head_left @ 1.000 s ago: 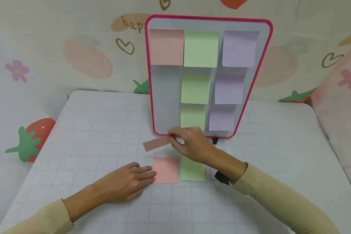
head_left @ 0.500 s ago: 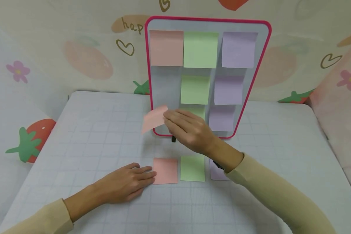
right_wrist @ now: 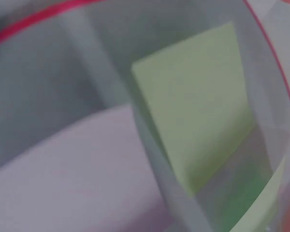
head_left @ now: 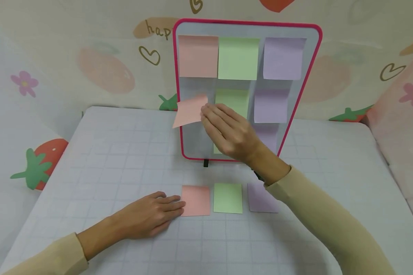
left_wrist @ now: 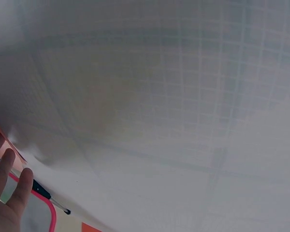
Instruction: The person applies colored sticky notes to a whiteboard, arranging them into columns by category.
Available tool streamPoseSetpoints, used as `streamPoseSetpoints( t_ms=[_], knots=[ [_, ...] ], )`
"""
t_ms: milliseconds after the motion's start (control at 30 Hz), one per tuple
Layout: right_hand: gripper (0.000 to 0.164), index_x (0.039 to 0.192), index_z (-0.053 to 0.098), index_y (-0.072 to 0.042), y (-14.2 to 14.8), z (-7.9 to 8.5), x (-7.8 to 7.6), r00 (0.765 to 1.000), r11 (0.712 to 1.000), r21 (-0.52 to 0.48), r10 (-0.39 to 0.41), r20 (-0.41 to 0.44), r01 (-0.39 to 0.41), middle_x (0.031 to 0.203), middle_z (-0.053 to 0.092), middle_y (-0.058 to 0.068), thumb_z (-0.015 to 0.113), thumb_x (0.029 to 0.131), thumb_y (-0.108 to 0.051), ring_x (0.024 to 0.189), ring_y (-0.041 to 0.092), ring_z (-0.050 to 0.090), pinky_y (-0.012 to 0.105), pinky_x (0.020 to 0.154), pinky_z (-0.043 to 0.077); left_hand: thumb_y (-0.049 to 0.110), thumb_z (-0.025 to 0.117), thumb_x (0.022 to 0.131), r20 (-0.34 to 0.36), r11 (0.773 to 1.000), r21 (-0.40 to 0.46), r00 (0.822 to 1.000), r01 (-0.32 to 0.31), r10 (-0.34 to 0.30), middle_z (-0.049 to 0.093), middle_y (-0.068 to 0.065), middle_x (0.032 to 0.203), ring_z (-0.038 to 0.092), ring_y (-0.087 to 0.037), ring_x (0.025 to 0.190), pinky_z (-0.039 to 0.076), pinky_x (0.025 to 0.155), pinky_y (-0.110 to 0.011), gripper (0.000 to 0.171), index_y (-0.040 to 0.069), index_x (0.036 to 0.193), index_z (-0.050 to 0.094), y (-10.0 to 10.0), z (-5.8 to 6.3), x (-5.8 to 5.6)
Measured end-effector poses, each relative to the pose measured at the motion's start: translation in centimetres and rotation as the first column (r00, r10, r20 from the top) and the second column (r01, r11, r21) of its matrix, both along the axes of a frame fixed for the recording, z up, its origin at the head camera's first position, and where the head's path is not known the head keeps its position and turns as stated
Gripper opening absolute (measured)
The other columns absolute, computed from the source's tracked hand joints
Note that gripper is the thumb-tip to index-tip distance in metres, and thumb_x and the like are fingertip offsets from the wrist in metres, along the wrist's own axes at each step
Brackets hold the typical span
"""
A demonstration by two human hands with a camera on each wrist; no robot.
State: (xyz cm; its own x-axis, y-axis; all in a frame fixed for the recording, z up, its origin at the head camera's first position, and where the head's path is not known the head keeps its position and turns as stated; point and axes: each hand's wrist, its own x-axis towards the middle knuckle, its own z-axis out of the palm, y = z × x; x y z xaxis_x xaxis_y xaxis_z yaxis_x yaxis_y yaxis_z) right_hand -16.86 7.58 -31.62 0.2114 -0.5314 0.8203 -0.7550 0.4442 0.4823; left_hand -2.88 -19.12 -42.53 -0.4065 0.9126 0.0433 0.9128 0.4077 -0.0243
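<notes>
My right hand (head_left: 232,131) pinches a pink sticky note (head_left: 191,110) by its right edge. The note is tilted and overlaps the left column of the pink-rimmed whiteboard (head_left: 196,143), below a pink note (head_left: 198,57) in the top row. On the table, my left hand (head_left: 151,215) lies with fairly straight fingers, its fingertips at the left edge of a pink sticky pad (head_left: 197,200). In the left wrist view, the left fingers (left_wrist: 21,188) show at the lower left corner. The right wrist view faces a green note (right_wrist: 193,101) and a purple one (right_wrist: 77,179).
Green notes (head_left: 239,59) and purple notes (head_left: 284,58) fill the board's middle and right columns; my right hand and wrist partly cover the lower ones. A green pad (head_left: 228,198) and a purple pad (head_left: 261,200) lie on the white table (head_left: 124,152) before the board.
The right hand has lifted the pink note from just above the table, up in front of the board's left column, turning its face toward the camera. The left hand has stayed put.
</notes>
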Motion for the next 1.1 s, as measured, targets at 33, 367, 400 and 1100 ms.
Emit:
streamPoseSetpoints(
  t_ms=[33, 367, 400, 1100],
  knots=[
    [0.019, 0.098, 0.070, 0.009, 0.1, 0.1, -0.2, 1.000, 1.000, -0.001, -0.009, -0.010, 0.009, 0.101, 0.073, 0.021, 0.075, 0.080, 0.011, 0.092, 0.032, 0.072, 0.040, 0.092, 0.055, 0.020, 0.062, 0.093, 0.003, 1.000, 0.001, 1.000, 0.000, 0.000, 0.062, -0.002, 0.136, 0.058, -0.019, 0.126, 0.050, 0.096, -0.038, 0.037, 0.010, 0.129, 0.067, 0.0, 0.0, 0.0],
    [0.015, 0.096, 0.070, 0.009, 0.3, 0.0, -1.0, 0.998, 0.998, -0.020, -0.056, 0.013, 0.056, 0.100, 0.073, 0.021, 0.074, 0.081, 0.009, 0.092, 0.032, 0.072, 0.039, 0.092, 0.054, 0.021, 0.063, 0.093, 0.001, 1.000, 0.007, 1.000, -0.004, 0.004, 0.062, -0.002, 0.136, 0.058, -0.019, 0.125, 0.050, 0.095, -0.038, 0.037, 0.010, 0.128, 0.068, 0.1, 0.0, 0.0],
    [0.015, 0.096, 0.070, 0.009, 0.3, -0.1, -1.0, 0.998, 0.998, -0.017, -0.057, 0.016, 0.057, 0.100, 0.073, 0.021, 0.074, 0.081, 0.010, 0.092, 0.032, 0.072, 0.039, 0.092, 0.054, 0.021, 0.063, 0.093, -0.001, 1.000, 0.009, 1.000, -0.004, 0.004, 0.063, -0.002, 0.135, 0.058, -0.019, 0.125, 0.050, 0.095, -0.038, 0.037, 0.010, 0.128, 0.068, 0.1, 0.0, 0.0],
    [0.014, 0.099, 0.069, 0.009, 0.3, -1.9, -1.7, 0.994, 0.993, 0.057, -0.102, 0.042, 0.099, 0.101, 0.072, 0.022, 0.069, 0.086, 0.011, 0.092, 0.032, 0.072, 0.040, 0.090, 0.055, 0.021, 0.061, 0.093, 0.007, 0.999, 0.034, 1.000, -0.008, 0.008, 0.063, -0.001, 0.134, 0.059, -0.019, 0.125, 0.050, 0.096, -0.038, 0.037, 0.012, 0.127, 0.068, 0.1, -0.1, 0.1]
  ],
)
